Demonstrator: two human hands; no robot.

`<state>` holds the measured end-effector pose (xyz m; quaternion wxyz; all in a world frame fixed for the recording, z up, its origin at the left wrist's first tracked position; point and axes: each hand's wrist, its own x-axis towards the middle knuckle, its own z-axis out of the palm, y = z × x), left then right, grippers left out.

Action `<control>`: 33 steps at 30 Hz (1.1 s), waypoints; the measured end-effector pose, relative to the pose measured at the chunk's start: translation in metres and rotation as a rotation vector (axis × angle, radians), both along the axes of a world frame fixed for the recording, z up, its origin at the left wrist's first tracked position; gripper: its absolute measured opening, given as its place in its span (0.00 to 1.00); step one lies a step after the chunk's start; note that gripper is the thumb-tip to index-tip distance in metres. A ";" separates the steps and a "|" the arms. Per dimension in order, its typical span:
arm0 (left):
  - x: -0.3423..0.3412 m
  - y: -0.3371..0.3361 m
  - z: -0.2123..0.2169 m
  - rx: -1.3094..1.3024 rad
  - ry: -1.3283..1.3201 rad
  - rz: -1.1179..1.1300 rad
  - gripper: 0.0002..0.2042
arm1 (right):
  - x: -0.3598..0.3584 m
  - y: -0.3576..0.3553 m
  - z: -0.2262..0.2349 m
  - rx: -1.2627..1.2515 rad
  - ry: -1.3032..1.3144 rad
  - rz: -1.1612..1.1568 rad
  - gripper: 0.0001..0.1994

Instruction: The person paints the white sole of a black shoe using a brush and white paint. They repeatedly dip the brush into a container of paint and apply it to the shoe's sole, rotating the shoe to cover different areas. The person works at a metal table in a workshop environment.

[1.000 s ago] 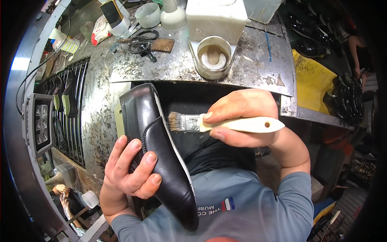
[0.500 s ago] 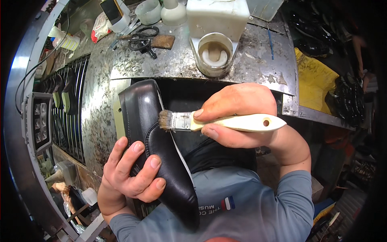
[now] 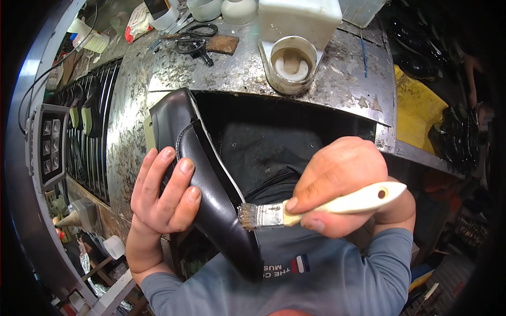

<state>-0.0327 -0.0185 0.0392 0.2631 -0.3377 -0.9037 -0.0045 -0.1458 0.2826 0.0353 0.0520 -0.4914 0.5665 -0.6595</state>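
Observation:
A black leather shoe upper [image 3: 211,195] stretches from the bench edge toward my shirt, with a pale strip along its right edge and a pale green piece [image 3: 149,134] showing at its far left. My left hand [image 3: 167,192] grips it from the left side, fingers over the leather. In my right hand [image 3: 337,184] is a flat paintbrush [image 3: 348,203] with a cream handle and metal ferrule, held between thumb and fingers. The brush's bristles touch the right edge of the shoe, at the near half. What lies under my left palm is hidden.
On the metal bench [image 3: 226,79] stand a glass jar [image 3: 292,66] of cloudy liquid and a white container [image 3: 300,21]. Scissors [image 3: 192,39] lie near a brown block [image 3: 222,45]. A lamp [image 3: 50,147] is at left; a yellow sheet [image 3: 416,105] and black shoes [image 3: 456,137] are at right.
The brush in my right hand has moved down the shoe's right edge, toward my body and rightward. The shoe has shifted slightly up and left in view, with my left hand still on it.

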 end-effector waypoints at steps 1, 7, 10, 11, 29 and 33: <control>-0.002 -0.001 -0.002 -0.002 0.017 0.010 0.17 | 0.001 0.002 0.002 0.009 0.002 0.011 0.07; -0.010 -0.004 -0.010 0.043 0.055 0.088 0.15 | 0.007 0.010 0.020 0.038 -0.010 0.086 0.09; -0.013 -0.006 -0.015 0.083 0.067 0.129 0.14 | 0.007 0.013 0.026 0.057 -0.019 0.117 0.09; -0.014 -0.007 -0.015 0.086 0.056 0.139 0.15 | 0.008 0.013 0.027 0.062 -0.015 0.120 0.09; -0.007 0.011 -0.017 0.495 -0.305 0.304 0.33 | -0.010 0.008 0.056 -0.035 0.188 0.070 0.09; -0.001 0.021 -0.017 0.667 -0.526 0.309 0.31 | -0.017 -0.001 0.060 -0.096 0.244 0.031 0.09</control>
